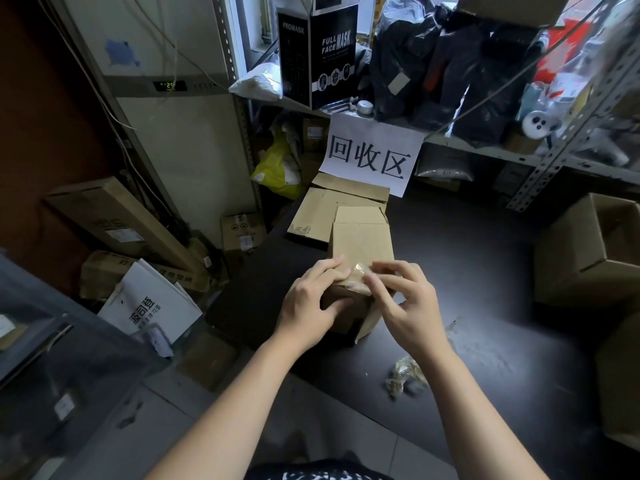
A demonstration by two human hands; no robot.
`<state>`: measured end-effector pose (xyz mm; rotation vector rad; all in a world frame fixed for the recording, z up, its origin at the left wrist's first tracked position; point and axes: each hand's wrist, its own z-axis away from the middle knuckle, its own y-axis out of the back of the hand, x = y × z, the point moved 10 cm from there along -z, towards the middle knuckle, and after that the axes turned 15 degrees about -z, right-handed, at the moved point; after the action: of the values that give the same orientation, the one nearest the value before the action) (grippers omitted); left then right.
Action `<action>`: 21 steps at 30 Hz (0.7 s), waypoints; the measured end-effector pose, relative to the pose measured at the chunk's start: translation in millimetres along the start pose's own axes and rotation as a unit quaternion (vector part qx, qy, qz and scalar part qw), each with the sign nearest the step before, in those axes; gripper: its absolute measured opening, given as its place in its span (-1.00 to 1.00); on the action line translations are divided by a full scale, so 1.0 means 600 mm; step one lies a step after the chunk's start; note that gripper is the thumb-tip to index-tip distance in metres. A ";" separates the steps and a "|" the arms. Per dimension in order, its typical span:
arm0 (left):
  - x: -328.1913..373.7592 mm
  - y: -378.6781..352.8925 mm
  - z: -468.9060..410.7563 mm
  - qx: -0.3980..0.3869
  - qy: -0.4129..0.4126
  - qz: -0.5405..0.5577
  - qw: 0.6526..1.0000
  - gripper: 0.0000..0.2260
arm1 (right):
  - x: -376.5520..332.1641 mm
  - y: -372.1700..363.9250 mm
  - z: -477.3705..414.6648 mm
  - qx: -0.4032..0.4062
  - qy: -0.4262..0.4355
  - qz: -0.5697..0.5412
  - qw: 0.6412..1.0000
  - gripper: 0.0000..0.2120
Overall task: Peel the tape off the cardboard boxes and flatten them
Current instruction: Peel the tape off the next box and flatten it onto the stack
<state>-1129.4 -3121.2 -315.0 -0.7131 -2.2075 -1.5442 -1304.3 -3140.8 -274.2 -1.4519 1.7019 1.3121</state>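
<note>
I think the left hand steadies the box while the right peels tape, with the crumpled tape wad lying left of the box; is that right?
Not quite: the head view shows the crumpled tape wad lying right of the box; the rest holds.

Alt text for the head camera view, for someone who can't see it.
The left hand holds a small cardboard box on a dark table while the right hand pinches clear tape at its top. Flattened cardboard lies behind.
</note>
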 end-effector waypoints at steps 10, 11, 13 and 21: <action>0.020 0.002 -0.007 -0.001 -0.006 -0.030 1.000 -0.54 | 0.014 -0.007 -0.025 0.020 -0.012 0.016 1.000 -0.91; 0.022 0.003 -0.007 0.003 -0.009 -0.026 1.000 -0.56 | 0.010 -0.010 -0.028 0.021 -0.009 0.037 0.999 -0.90; 0.021 0.013 -0.010 0.036 -0.004 -0.012 0.999 -0.61 | 0.007 -0.007 -0.038 0.027 -0.009 0.097 0.995 -0.88; -0.010 0.042 -0.030 0.118 0.034 0.045 0.991 -0.61 | 0.010 0.058 -0.110 0.144 -0.075 -0.127 0.979 -0.90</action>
<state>-1109.5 -3132.1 -293.0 -0.6663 -2.2265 -1.2193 -1326.8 -3205.1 -243.0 -1.3139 1.4826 0.9672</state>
